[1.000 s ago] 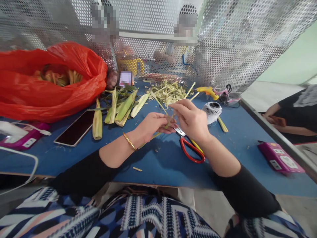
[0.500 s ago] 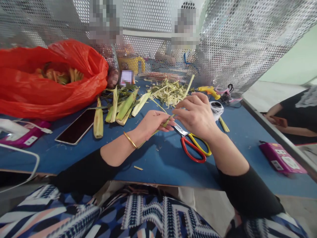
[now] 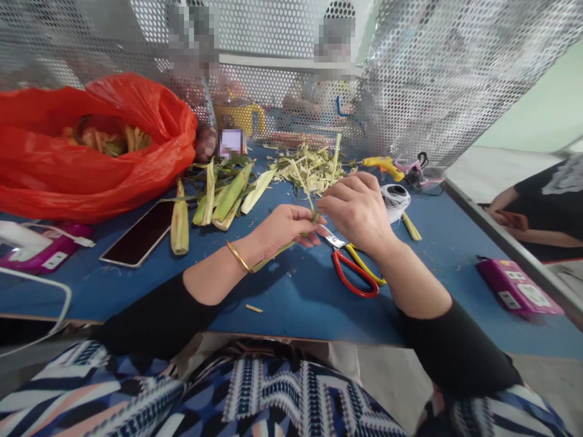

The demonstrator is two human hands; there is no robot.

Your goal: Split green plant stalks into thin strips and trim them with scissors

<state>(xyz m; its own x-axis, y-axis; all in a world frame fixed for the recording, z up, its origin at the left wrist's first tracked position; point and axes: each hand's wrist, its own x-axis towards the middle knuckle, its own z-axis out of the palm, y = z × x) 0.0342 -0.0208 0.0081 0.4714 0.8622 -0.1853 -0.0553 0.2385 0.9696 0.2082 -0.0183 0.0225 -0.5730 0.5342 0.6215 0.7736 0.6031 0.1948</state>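
My left hand (image 3: 288,229) pinches a narrow green strip of corn husk (image 3: 314,208) over the middle of the table; a pale tail of it shows below the palm by the wrist. Close beside it, my right hand (image 3: 357,209) has its fingertips closed at the same strip, though the fingers partly hide the contact. Under the right hand lie scissors (image 3: 355,273) with one red and one yellow handle, blades pointing away. Several wide husk pieces (image 3: 232,194) rest to the left of my hands. Behind them is a heap of shredded husk (image 3: 310,170).
A red plastic bag (image 3: 150,164) with husks inside fills the left back. Nearer are a phone (image 3: 141,237) and a purple power strip (image 3: 50,255). At right are white string (image 3: 395,203), a yellow glue gun (image 3: 385,167) and a purple box (image 3: 519,285). A perforated screen (image 3: 273,42) stands behind; people sit beyond it.
The strip between my hands has shifted, its thin end now rising more upright from the left fingers. Both hands stay close together, and the right fingers have turned slightly.
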